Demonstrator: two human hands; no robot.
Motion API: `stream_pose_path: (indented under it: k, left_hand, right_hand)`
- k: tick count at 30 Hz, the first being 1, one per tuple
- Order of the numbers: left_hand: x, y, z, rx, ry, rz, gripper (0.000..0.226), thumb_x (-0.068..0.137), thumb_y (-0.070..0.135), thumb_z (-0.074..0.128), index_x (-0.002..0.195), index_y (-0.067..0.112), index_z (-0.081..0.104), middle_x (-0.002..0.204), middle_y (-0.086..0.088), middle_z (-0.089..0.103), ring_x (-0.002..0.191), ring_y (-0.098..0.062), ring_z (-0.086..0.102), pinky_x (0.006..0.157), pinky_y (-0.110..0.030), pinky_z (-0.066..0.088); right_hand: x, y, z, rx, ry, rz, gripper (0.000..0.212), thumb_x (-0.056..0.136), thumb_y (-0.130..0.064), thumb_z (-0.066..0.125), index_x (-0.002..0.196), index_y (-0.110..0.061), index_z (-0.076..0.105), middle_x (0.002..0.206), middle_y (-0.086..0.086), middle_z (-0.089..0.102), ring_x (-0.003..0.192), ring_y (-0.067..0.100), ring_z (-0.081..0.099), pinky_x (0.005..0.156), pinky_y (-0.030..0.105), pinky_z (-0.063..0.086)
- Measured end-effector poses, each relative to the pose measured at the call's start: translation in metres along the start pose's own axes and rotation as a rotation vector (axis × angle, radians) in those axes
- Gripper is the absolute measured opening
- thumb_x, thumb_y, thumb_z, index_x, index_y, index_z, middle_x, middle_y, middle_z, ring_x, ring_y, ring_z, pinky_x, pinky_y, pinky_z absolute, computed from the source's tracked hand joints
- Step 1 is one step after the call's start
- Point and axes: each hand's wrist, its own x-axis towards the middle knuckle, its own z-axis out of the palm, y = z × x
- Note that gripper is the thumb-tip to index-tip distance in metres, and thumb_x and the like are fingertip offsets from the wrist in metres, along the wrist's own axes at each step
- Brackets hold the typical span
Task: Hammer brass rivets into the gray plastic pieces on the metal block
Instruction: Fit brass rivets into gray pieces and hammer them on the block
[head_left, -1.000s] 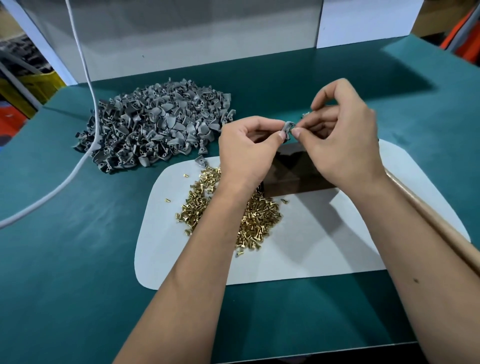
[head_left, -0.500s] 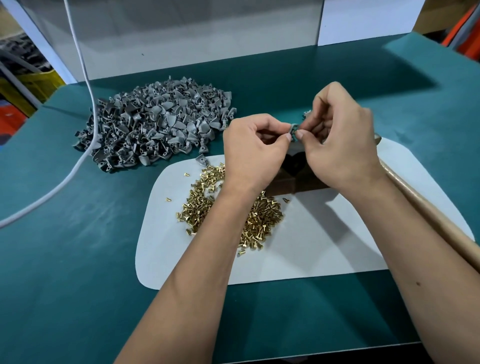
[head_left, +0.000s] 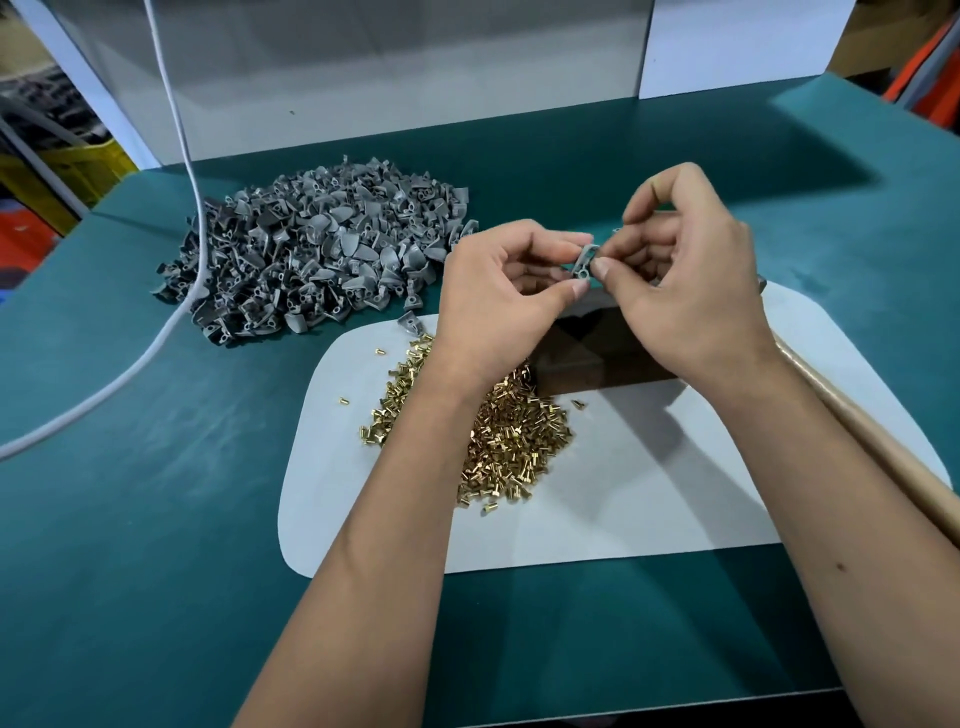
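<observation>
Hands: left hand (head_left: 511, 291) and right hand (head_left: 691, 286) meet above the dark metal block (head_left: 597, 358), both pinching one small gray plastic piece (head_left: 584, 261) between thumb and fingertips.
Desk: teal-covered desk (head_left: 156, 519) carries everything.
Mat: white rounded mat (head_left: 649, 493) lies at the middle of the desk, toward its near edge; the block stands on the mat's far part.
Gray pile: large heap of gray plastic pieces (head_left: 311, 260) sits toward the desk's far left corner, just beyond the mat.
Rivets: heap of small brass rivets (head_left: 498, 436) lies on the mat's left part, touching the block, partly under the left forearm.
Handle: long wooden handle (head_left: 883, 447) runs along the mat's right side, under the right forearm.
Cable: white cable (head_left: 171, 130) crosses the desk's left edge.
</observation>
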Motion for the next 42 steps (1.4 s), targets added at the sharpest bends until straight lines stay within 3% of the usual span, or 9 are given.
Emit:
stream_pose_path:
  k: [4, 8, 13, 19, 22, 29, 33, 38, 42]
  left_hand:
    - [-0.001, -0.001, -0.003, -0.023, 0.018, -0.016, 0.017, 0.077, -0.003, 0.085, 0.087, 0.001, 0.071, 0.092, -0.017, 0.077, 0.081, -0.021, 0.073, 0.083, -0.042, 0.062]
    - [-0.001, -0.001, -0.005, -0.119, 0.014, -0.044, 0.022, 0.079, 0.004, 0.084, 0.098, 0.003, 0.072, 0.090, -0.021, 0.077, 0.083, -0.027, 0.073, 0.083, -0.051, 0.062]
    - [0.000, -0.003, -0.006, -0.157, 0.007, -0.039, 0.010, 0.087, 0.006, 0.079, 0.097, 0.004, 0.076, 0.086, -0.020, 0.076, 0.070, -0.019, 0.070, 0.065, -0.029, 0.058]
    - [0.003, -0.007, -0.006, -0.089, 0.029, -0.064, 0.016, 0.095, 0.020, 0.072, 0.085, 0.008, 0.077, 0.073, -0.009, 0.075, 0.060, -0.012, 0.065, 0.057, -0.020, 0.050]
    - [0.004, -0.008, -0.005, -0.082, 0.033, -0.073, 0.020, 0.097, 0.023, 0.071, 0.083, 0.010, 0.077, 0.071, -0.006, 0.075, 0.059, -0.013, 0.064, 0.057, -0.021, 0.050]
    - [0.005, -0.008, -0.008, -0.130, 0.002, -0.107, 0.025, 0.101, 0.023, 0.065, 0.083, 0.010, 0.076, 0.076, -0.006, 0.074, 0.066, -0.016, 0.066, 0.064, -0.025, 0.052]
    - [0.003, -0.009, -0.013, -0.202, -0.074, -0.109, 0.007, 0.092, 0.006, 0.072, 0.094, 0.011, 0.077, 0.082, -0.004, 0.074, 0.075, -0.015, 0.069, 0.071, -0.024, 0.054]
    - [0.002, -0.009, -0.015, -0.242, -0.097, -0.078, 0.022, 0.082, -0.005, 0.078, 0.103, 0.003, 0.075, 0.091, -0.012, 0.076, 0.088, -0.023, 0.072, 0.086, -0.036, 0.059]
    - [0.002, -0.007, -0.015, -0.257, -0.081, -0.088, 0.025, 0.082, -0.007, 0.078, 0.104, 0.003, 0.074, 0.090, -0.013, 0.078, 0.085, -0.023, 0.074, 0.084, -0.035, 0.060]
  right_hand:
    - [0.000, 0.000, -0.001, 0.014, 0.014, -0.022, 0.025, 0.082, -0.009, 0.075, 0.098, -0.013, 0.056, 0.078, -0.006, 0.071, 0.072, 0.015, 0.070, 0.071, 0.035, 0.060]
    - [0.000, -0.002, -0.001, 0.001, 0.022, -0.080, 0.010, 0.087, -0.011, 0.075, 0.094, -0.013, 0.070, 0.083, -0.005, 0.072, 0.077, 0.011, 0.071, 0.073, 0.028, 0.060]
    - [-0.001, -0.005, -0.002, -0.097, -0.014, -0.149, 0.008, 0.092, -0.014, 0.071, 0.093, -0.013, 0.079, 0.085, -0.005, 0.075, 0.080, 0.010, 0.069, 0.076, 0.023, 0.054]
    - [-0.001, -0.008, -0.003, -0.121, -0.093, -0.149, 0.011, 0.094, -0.012, 0.069, 0.094, -0.010, 0.079, 0.084, -0.002, 0.074, 0.080, 0.010, 0.068, 0.077, 0.030, 0.055]
    - [0.000, -0.007, -0.003, -0.125, -0.113, -0.145, 0.011, 0.093, -0.009, 0.069, 0.096, -0.009, 0.079, 0.085, -0.003, 0.074, 0.081, 0.010, 0.069, 0.078, 0.034, 0.056]
    - [0.000, -0.005, -0.004, -0.116, -0.086, -0.144, 0.009, 0.091, -0.011, 0.071, 0.092, -0.013, 0.079, 0.082, -0.009, 0.073, 0.077, 0.005, 0.067, 0.073, 0.016, 0.049]
    - [0.000, -0.004, -0.004, -0.114, -0.074, -0.135, 0.009, 0.091, -0.011, 0.071, 0.091, -0.013, 0.079, 0.079, -0.008, 0.073, 0.074, 0.006, 0.067, 0.071, 0.015, 0.047]
    - [0.001, -0.004, -0.003, -0.072, -0.075, -0.101, 0.010, 0.092, -0.011, 0.069, 0.091, -0.013, 0.079, 0.079, -0.009, 0.073, 0.074, 0.007, 0.068, 0.071, 0.019, 0.051]
    - [0.000, -0.003, -0.003, -0.092, -0.074, -0.110, 0.010, 0.092, -0.012, 0.069, 0.091, -0.014, 0.079, 0.080, -0.008, 0.074, 0.075, 0.009, 0.069, 0.071, 0.018, 0.051]
